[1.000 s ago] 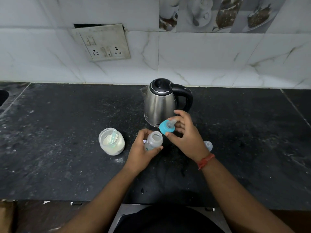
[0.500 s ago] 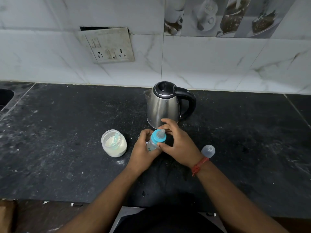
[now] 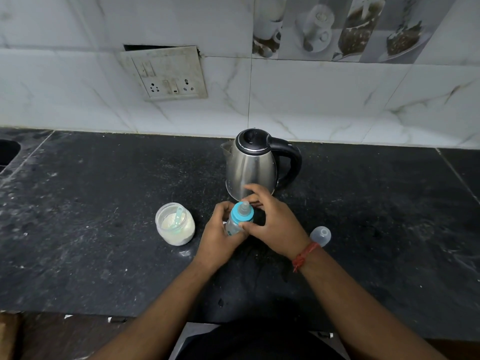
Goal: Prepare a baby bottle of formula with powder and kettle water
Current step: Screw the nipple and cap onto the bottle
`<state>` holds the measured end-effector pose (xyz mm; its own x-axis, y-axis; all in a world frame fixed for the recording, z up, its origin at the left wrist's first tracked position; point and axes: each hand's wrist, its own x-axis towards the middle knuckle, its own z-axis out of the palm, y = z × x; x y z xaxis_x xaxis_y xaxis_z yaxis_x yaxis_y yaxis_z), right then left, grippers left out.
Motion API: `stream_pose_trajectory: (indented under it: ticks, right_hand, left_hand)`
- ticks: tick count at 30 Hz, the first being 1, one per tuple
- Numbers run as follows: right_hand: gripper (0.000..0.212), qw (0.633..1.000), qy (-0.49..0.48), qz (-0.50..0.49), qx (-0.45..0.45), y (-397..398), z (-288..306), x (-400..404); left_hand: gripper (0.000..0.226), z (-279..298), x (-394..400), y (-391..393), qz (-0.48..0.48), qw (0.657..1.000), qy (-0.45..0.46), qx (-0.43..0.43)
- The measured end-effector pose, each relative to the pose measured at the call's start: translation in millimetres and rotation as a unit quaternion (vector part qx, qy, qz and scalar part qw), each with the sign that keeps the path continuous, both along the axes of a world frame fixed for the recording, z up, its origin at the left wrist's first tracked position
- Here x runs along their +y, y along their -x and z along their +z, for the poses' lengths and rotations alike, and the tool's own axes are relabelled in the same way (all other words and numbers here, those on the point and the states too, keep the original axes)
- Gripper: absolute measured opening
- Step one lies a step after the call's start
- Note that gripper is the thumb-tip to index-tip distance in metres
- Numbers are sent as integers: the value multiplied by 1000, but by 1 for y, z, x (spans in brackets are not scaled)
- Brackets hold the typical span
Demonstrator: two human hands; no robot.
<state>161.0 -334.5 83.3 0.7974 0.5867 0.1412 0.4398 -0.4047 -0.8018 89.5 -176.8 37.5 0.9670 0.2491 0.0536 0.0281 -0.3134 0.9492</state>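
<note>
A small clear baby bottle [image 3: 233, 226] stands on the black counter [image 3: 104, 203], and my left hand [image 3: 217, 240] is wrapped around its body. On top of it sits the blue nipple ring [image 3: 242, 213] with its clear teat, and my right hand [image 3: 272, 222] has its fingers around that ring. A steel kettle [image 3: 253, 166] with a black lid and handle stands just behind the hands. To the left sits an open jar of white powder [image 3: 175, 224] with a pale blue scoop inside. The bottle's clear cap [image 3: 321, 235] lies to the right of my right wrist.
A tiled wall with a socket plate [image 3: 166, 74] rises behind the counter. A sink edge [image 3: 7, 152] shows at far left. The counter's front edge runs just ahead of my body.
My right hand brought the blue nipple ring down from beside the kettle onto the bottle's mouth and now grips it there. The left hand kept hold of the bottle.
</note>
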Motion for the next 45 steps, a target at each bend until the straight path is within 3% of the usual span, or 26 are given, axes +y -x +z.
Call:
stream_pose_trajectory:
  ticks: [3, 8, 13, 17, 20, 22, 26, 30, 34, 39, 45]
  right_hand:
    - [77, 997, 24, -51, -48, 7, 1, 6]
    - [101, 996, 38, -63, -55, 7, 10, 2]
    - [82, 997, -44, 29, 63, -1, 10, -14]
    - [78, 999, -12, -31, 1, 2, 9, -8]
    - [95, 997, 31, -58, -27, 5, 9, -2]
    - [98, 998, 10, -53, -14, 4, 10, -6]
    - [82, 995, -70, 22, 66, -1, 10, -22]
    - [78, 998, -34, -45, 14, 2, 9, -14]
    - [96, 998, -1, -56, 2, 5, 10, -7]
    - [77, 995, -61, 25, 82, -6, 10, -27]
    - [74, 998, -15, -58, 25, -1, 2, -17]
  left_hand:
    - [52, 1, -3, -1, -2, 1000, 3, -2]
    - [53, 7, -5, -4, -3, 1000, 18, -3]
    - [57, 7, -4, -5, -9, 1000, 19, -3]
    - [53, 9, -8, -3, -17, 1000, 18, 7]
    - [53, 10, -11, -2, -17, 1000, 14, 8]
    - [53, 11, -11, -2, -16, 1000, 18, 7]
    - [57, 11, -9, -4, -14, 1000, 16, 5]
    - [57, 8, -10, -3, -14, 1000, 10, 14]
    - [58, 10, -14, -2, -18, 1000, 1, 13]
    - [62, 11, -13, -2, -16, 1000, 20, 16]
    - [60, 8, -14, -2, -15, 999, 7, 30]
